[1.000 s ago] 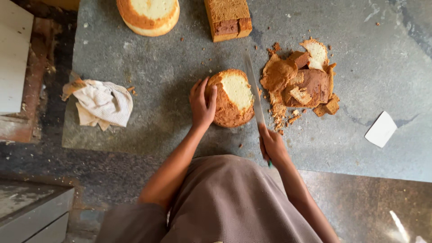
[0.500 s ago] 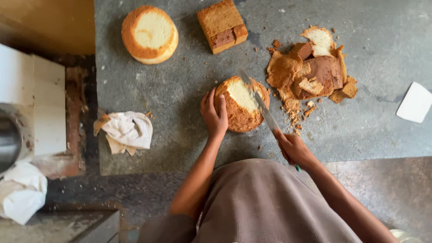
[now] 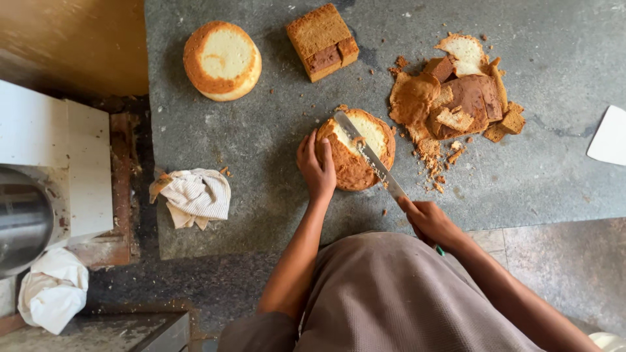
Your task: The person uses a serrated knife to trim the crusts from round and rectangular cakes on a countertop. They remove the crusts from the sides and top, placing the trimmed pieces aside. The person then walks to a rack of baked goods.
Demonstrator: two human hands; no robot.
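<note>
Two hands at work: the left hand [image 3: 317, 168] lies flat-fingered over the near-left side of the round cake [image 3: 357, 150], steadying it; the right hand [image 3: 429, 220] is wrapped tight around the handle of a long knife [image 3: 369, 155].
Grip: right fingers fully closed on the handle, of which only a green tip shows below the palm; left hand presses with spread fingers, curled around nothing.
Blade: it lies slantwise across the cake's top, the tip near the far-left rim, the edge where brown crust meets pale crumb.
Cake in hand: it sits on the counter just ahead of the person, near the middle of the slab.
Done, by my reading: part of the brown crust is already off, since pale crumb shows on the far half; a heap of crust trimmings [image 3: 456, 98] lies just to the right, with crumbs strewn between.
Left, by my reading: the near half is browned on top, so the trimming looks about half through.
Other cakes: a second round cake [image 3: 222, 60], its top pale and its rim brown, rests far left; a square cake block [image 3: 323, 42] lies beyond.
Surface: grey stone counter [image 3: 261, 143], speckled and crumb-dusted; a striped cloth [image 3: 195, 195] is crumpled near its left edge, and a white scraper [image 3: 610, 137] sits at the right.
Room: dark floor below, a white appliance [image 3: 59, 163] and a white rag [image 3: 52, 290] at left.
</note>
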